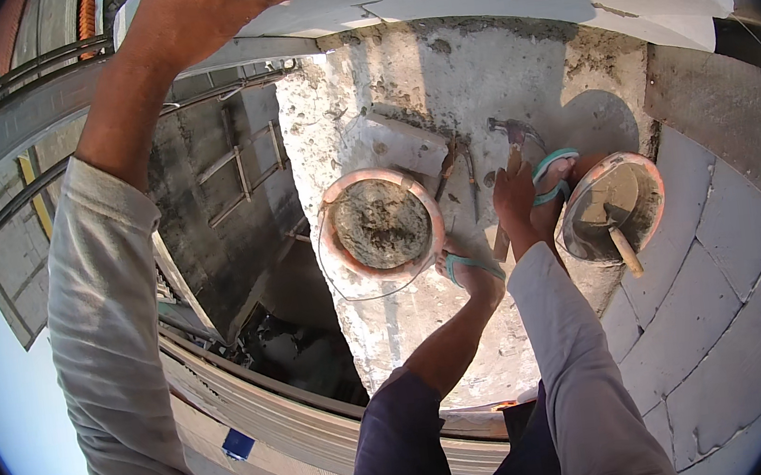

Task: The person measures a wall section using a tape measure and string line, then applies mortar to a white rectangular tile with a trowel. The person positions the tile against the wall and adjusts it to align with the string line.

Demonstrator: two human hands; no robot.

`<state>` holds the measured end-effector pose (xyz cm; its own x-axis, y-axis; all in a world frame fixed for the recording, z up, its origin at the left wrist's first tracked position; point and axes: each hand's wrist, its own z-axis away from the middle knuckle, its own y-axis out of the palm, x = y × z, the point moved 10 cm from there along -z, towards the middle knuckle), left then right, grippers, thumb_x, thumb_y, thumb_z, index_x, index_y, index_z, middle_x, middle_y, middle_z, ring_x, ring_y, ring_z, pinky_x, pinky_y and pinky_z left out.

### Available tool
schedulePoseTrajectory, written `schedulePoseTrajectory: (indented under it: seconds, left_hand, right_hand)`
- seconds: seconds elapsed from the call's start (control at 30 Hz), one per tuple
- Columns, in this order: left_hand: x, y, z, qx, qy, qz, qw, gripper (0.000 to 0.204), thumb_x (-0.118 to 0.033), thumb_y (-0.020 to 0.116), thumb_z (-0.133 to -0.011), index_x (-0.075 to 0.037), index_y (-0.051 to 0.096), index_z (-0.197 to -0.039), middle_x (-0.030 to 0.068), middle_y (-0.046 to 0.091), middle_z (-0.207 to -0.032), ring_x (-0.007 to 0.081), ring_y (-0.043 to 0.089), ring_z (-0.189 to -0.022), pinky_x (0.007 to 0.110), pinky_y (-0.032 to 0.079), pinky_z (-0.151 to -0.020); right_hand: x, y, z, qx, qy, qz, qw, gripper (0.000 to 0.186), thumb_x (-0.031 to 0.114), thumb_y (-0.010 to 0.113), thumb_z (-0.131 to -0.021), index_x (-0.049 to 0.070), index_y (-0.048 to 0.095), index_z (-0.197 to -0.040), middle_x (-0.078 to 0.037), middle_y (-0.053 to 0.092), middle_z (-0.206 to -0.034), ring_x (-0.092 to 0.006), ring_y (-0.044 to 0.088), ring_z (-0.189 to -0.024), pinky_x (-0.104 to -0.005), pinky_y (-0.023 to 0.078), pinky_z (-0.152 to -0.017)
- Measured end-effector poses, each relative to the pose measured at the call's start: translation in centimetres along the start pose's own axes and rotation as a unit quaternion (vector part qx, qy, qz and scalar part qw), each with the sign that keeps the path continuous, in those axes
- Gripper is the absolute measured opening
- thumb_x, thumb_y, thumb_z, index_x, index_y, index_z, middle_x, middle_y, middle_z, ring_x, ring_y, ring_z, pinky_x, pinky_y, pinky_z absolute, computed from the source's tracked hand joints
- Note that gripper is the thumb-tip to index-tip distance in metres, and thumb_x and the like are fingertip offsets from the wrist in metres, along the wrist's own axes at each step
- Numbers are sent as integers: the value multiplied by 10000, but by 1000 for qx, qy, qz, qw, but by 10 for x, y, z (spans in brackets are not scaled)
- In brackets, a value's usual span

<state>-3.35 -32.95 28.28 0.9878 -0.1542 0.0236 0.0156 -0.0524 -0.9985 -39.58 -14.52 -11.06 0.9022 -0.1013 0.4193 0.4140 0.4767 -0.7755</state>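
Observation:
My left hand (209,11) reaches up to the pale block wall (466,2) at the far side. Its thumb is stretched out; the other fingers are cut off by the picture's edge. Low over the floor, my right hand (515,196) is closed round the wooden handle of a claw hammer (516,133), beside my sandalled foot. A bucket of grey mortar (382,223) stands left of it. To the right, a second bucket (630,186) holds wetter mortar and a trowel (624,247) with a wooden handle.
Between the buckets lie a flat board (407,141) and a thin dark tool (471,175). Left of the rough concrete ledge (374,341) is a deep drop with metal rails (34,164). A pale block wall (691,324) rises at the right.

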Motion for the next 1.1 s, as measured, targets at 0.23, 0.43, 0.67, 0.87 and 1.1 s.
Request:
schedulePoseTrajectory:
  seconds: [0.23, 0.43, 0.67, 0.87, 1.1]
  left_hand:
    - [32, 10, 3, -41, -26, 91, 995, 862, -137, 890, -688, -174, 509, -1460, 103, 537, -1399, 344, 498, -1292, 424, 423, -1144]
    - [32, 6, -1, 19, -101, 152, 983, 864, -139, 906, -644, -93, 536, -1423, 151, 528, -1417, 353, 484, -1315, 425, 398, -1157]
    - [39, 12, -19, 112, -140, 207, 962, 902, -119, 900, -582, -114, 509, -1394, 115, 505, -1391, 335, 483, -1304, 452, 417, -1092]
    - [46, 25, -22, 147, -155, 253, 944, 805, -214, 866, -645, -137, 543, -1378, 55, 570, -1384, 278, 516, -1296, 446, 414, -1079]
    - [56, 26, -19, 155, -201, 288, 923, 634, -190, 773, -738, -153, 600, -1347, 44, 598, -1374, 254, 535, -1276, 417, 427, -1071]
  right_hand:
    - [209, -248, 105, 409, -9, -180, 894, 387, 206, 686, -975, -43, 547, -1236, -88, 639, -849, -125, 620, -620, -293, 524, -561]
    - [374, -443, 6, 179, -159, -227, 944, 494, 275, 646, -1008, -24, 551, -1389, -131, 700, -970, -187, 675, -821, -330, 542, -743]
    - [499, -333, -208, 224, -329, -4, 917, 465, 276, 571, -1024, -41, 515, -1360, -302, 690, -1032, -453, 676, -921, -503, 522, -837]
    - [522, -161, -256, 336, -385, 16, 859, 461, 214, 589, -1026, -11, 515, -1422, -309, 681, -1092, -453, 670, -968, -478, 523, -888]
    - [549, -103, -246, 438, -258, 15, 861, 505, 226, 580, -1028, 4, 492, -1473, -294, 674, -1173, -452, 654, -1058, -488, 507, -944]
